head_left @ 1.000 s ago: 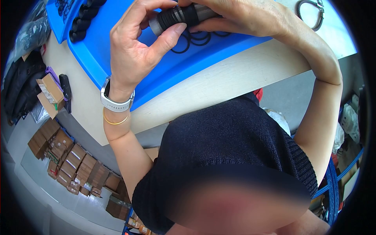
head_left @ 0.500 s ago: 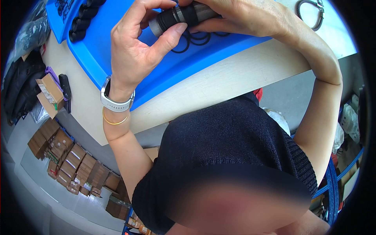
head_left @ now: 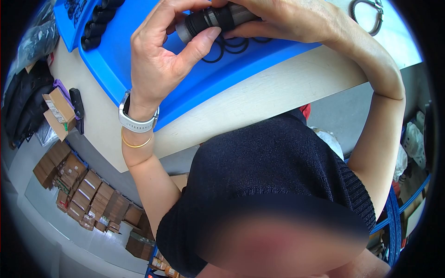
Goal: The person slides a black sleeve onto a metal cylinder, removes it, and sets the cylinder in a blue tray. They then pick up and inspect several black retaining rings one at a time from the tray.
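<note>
A dark metal cylinder (head_left: 227,17) with black bands around it and a bare grey end lies crosswise between my hands at the top of the view. My left hand (head_left: 160,62) grips its grey end, thumb pressed along the near side and fingers over the far side. Around the other end my right hand (head_left: 296,21) is closed, hiding much of that end. Below the cylinder, several black rubber rings (head_left: 213,62) lie on a blue tray (head_left: 174,111). Both hands are above this tray.
Several black cylindrical parts (head_left: 92,28) line the tray's left side, beside a smaller blue tray (head_left: 67,39) of black rings. A black cord loop (head_left: 371,33) lies at the right. An open cardboard box (head_left: 59,111) sits by the table's left edge; stacked cartons (head_left: 90,194) stand beyond.
My left fingers have shifted slightly along the far side of the cylinder, toward my right hand. Otherwise both hands and the cylinder stay nearly in place.
</note>
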A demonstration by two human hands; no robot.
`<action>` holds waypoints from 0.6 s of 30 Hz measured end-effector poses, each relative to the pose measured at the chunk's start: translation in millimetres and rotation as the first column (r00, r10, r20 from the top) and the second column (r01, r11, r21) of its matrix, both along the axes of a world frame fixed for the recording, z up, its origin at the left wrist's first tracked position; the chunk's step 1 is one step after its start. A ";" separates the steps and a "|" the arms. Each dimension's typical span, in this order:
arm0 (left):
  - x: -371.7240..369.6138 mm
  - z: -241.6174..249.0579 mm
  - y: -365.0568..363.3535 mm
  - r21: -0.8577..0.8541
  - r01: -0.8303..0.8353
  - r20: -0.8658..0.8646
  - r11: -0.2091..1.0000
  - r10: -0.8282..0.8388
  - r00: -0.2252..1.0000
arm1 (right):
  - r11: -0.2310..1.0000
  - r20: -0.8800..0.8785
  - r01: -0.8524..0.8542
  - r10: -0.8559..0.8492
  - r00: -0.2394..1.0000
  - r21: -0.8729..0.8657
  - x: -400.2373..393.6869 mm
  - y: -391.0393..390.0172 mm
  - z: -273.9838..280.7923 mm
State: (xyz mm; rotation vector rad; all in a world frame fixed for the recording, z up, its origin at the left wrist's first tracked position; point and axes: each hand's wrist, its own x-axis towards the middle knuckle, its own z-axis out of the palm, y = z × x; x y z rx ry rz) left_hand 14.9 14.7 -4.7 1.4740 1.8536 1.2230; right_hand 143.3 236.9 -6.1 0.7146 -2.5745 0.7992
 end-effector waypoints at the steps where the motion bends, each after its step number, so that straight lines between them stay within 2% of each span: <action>1: 0.1 0.2 0.0 -0.002 -0.003 0.003 1.000 0.003 1.000 | 1.000 -0.008 -0.006 0.006 1.000 -0.024 -0.1 -0.5 0.1; 11: -0.7 -0.8 0.8 0.015 0.007 0.007 1.000 -0.008 1.000 | 1.000 0.024 -0.003 0.004 1.000 -0.020 -0.5 0.4 -2.1; 18: -1.0 0.3 -0.1 -0.005 0.000 -0.006 1.000 -0.001 1.000 | 1.000 -0.022 -0.012 0.011 1.000 -0.020 -1.5 1.1 -6.5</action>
